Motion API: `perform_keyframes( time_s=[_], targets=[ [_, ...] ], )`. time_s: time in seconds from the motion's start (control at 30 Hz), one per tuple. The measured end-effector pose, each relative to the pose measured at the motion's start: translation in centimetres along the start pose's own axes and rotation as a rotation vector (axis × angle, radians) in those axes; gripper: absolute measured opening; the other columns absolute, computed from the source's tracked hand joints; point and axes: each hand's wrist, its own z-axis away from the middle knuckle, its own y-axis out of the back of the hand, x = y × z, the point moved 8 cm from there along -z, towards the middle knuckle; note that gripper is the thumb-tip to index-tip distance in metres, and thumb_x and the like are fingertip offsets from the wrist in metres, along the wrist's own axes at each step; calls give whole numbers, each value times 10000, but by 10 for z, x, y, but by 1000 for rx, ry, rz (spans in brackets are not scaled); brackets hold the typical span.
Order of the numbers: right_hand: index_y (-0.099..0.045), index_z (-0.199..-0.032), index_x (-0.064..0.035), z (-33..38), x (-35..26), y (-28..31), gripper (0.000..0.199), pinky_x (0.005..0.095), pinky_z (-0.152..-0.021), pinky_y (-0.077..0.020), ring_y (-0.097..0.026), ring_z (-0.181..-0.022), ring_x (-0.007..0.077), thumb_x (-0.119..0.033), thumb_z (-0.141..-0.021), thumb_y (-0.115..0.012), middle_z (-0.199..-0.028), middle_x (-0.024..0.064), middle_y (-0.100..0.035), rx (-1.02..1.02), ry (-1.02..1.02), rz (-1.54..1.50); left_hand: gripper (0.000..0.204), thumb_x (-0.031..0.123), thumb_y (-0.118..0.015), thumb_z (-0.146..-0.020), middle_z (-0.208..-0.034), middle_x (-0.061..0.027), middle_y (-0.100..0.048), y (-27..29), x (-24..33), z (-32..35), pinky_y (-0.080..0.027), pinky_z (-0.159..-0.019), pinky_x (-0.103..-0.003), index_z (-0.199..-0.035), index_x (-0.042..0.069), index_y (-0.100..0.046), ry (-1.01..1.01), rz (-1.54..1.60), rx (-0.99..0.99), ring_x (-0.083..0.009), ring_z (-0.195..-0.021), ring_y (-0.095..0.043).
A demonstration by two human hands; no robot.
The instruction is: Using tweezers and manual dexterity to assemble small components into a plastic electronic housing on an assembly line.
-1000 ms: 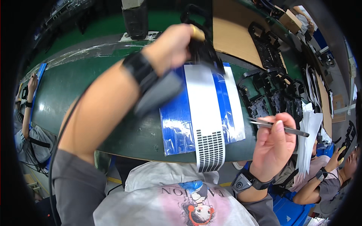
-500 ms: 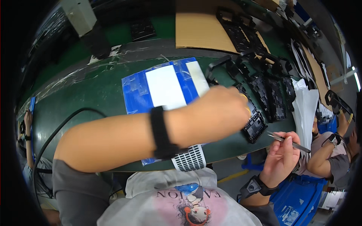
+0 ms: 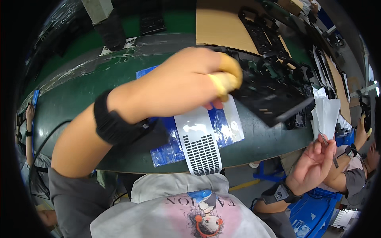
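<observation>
My left hand (image 3: 186,81), with yellow finger covers on some fingers, is closed on a black plastic frame (image 3: 272,97). The frame is raised over the bench and smeared by motion. Under that hand lies a white sheet of small black labels (image 3: 201,152), its lower end curling over the bench edge. It rests on a blue plastic-covered board (image 3: 164,154), partly hidden by my forearm. At the right, off the bench edge, my right hand (image 3: 311,164) pinches metal tweezers (image 3: 335,162) between thumb and fingers.
More black plastic frames (image 3: 295,121) crowd the right of the green bench (image 3: 123,158). Others lie on cardboard (image 3: 224,27) at the back. White wrapping sheets (image 3: 327,111) stand at the right edge. A blue crate (image 3: 313,212) sits below. A co-worker's arm (image 3: 341,174) is near my right hand.
My left hand has moved left and up from the row of frames, lifting one black frame off the bench. My right hand with the tweezers has shifted right.
</observation>
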Motion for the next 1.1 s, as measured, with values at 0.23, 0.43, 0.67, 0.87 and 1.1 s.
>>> perform_keyframes(
  time_s=[0.23, 0.43, 0.67, 0.87, 1.1],
  targets=[
    [-474, -817, 1, 26, 60, -54, 77, 182, -423, -367, -461, -491, 92, -69, -793, -497, -757, 155, -562, -30, -235, 170, 306, 41, -602, -681, -862, -81, -508, 39, -44, 64, -422, -629, -232, -943, 42, -444, -28, 354, 581, -123, -753, -500],
    [-504, -817, 20, 63, 121, -85, 104, 161, -434, -364, -491, -511, 67, 4, -731, -561, -668, 73, -558, -402, -648, 316, 620, 43, -519, -630, -1019, -177, -504, 48, -6, 111, -456, -773, -302, -1196, -38, -279, -90, 458, 803, -215, -875, -549],
    [-511, -817, 29, 66, 134, -82, 98, 145, -411, -345, -477, -485, 56, 2, -734, -554, -652, 89, -573, -396, -720, 323, 513, -19, -461, -645, -973, -107, -505, 34, -29, 136, -422, -779, -277, -1147, -51, -356, -95, 891, 867, -162, -849, -509],
    [-519, -818, 26, 66, 133, -86, 94, 137, -406, -330, -470, -482, 44, 3, -733, -554, -651, 89, -578, -404, -753, 346, 412, 31, -461, -751, -999, -86, -490, 29, -44, 131, -414, -790, -285, -1148, -17, -361, -126, 773, 961, -146, -884, -490],
    [-522, -813, 22, 66, 134, -83, 89, 136, -413, -319, -457, -473, 43, -4, -735, -553, -647, 82, -579, -385, -783, 328, 325, 151, -445, -839, -981, -77, -514, 19, -53, 120, -460, -705, -270, -1132, 29, -376, -183, 848, 901, -145, -832, -536]
  ],
)
